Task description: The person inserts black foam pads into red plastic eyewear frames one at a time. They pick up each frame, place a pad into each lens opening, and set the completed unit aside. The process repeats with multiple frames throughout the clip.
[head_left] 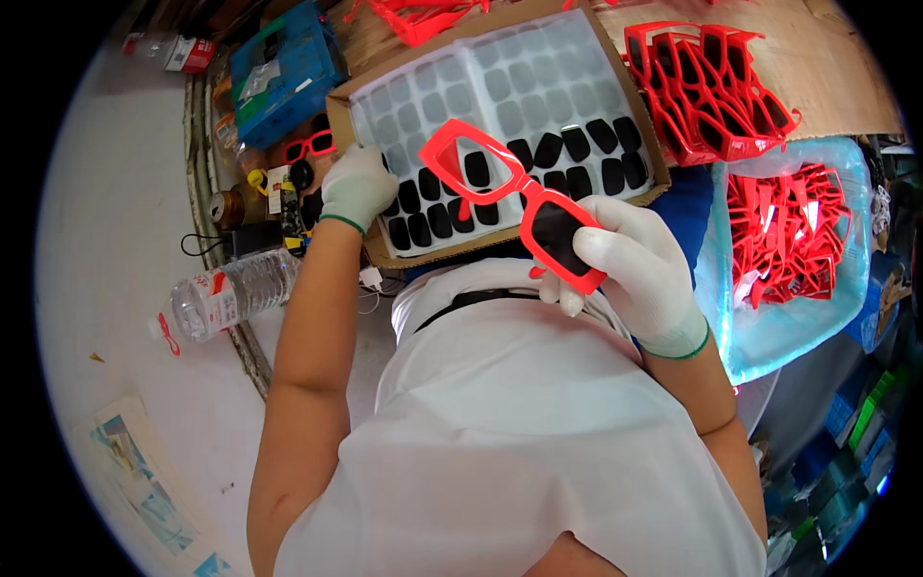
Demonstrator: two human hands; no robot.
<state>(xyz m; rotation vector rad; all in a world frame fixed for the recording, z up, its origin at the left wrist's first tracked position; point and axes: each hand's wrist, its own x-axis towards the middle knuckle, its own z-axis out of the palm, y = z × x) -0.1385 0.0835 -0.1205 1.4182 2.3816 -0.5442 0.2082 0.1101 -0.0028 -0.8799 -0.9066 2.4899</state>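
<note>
My right hand, in a white glove, grips a red sunglasses frame above the box. Its thumb presses on the dark lens in the near rim, while through the far rim I see the box behind. My left hand, also gloved, is at the left edge of the cardboard box, with its fingers curled. Whatever lies in those fingers is hidden. Black lenses lie in rows in the box's near half; further back, more lenses show pale under a white sheet.
Red sunglasses are stacked at the back right. Below them, a bin lined with blue plastic holds many red frames. On the left are a blue case, small red sunglasses, a tape roll and a clear plastic bottle.
</note>
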